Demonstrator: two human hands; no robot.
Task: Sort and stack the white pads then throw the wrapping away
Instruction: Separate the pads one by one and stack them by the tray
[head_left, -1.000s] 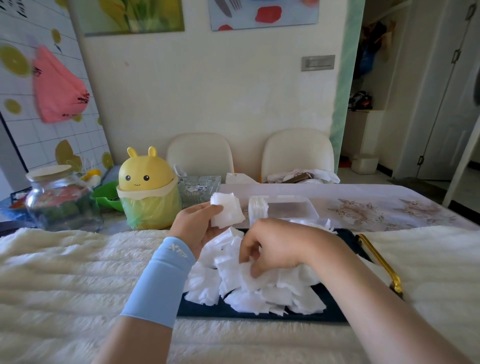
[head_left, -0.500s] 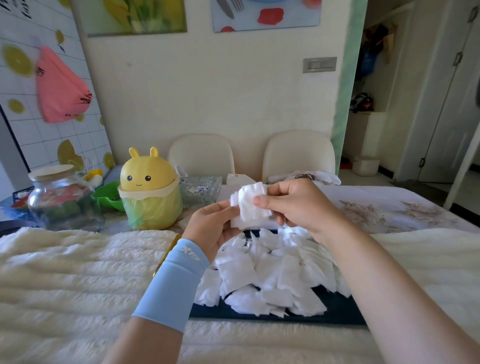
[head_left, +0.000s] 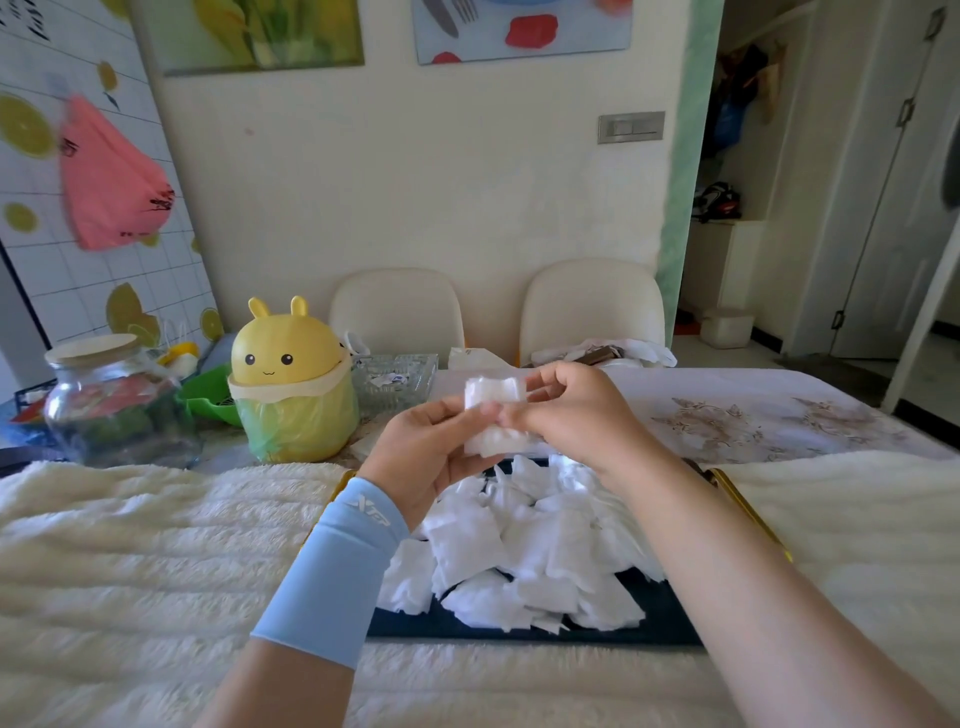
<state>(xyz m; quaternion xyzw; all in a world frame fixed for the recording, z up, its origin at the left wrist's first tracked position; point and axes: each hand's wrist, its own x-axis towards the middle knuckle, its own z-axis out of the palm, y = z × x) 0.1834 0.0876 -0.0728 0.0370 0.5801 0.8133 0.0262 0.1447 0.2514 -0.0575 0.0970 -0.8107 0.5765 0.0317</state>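
A loose heap of white pads (head_left: 519, 551) lies on a dark tray (head_left: 660, 618) with gold handles. Above the tray's far end, both hands hold a small stack of white pads (head_left: 491, 418). My left hand (head_left: 421, 457) cups the stack from below and the left, with a light blue sleeve on its wrist. My right hand (head_left: 566, 410) pinches the stack's right side with curled fingers. The clear box seen earlier behind the pads is hidden by my hands.
A fluffy cream cloth (head_left: 156, 545) covers the near table. At the left stand a yellow bunny-shaped bin (head_left: 291, 384) with a green liner, a glass jar (head_left: 111, 405), a green bowl (head_left: 208, 395) and a glass dish (head_left: 395, 379). Two cream chairs (head_left: 592, 306) stand behind.
My right hand left the heap with a pad and rose to meet the left hand. Both now hold the small stack together, slightly higher than before.
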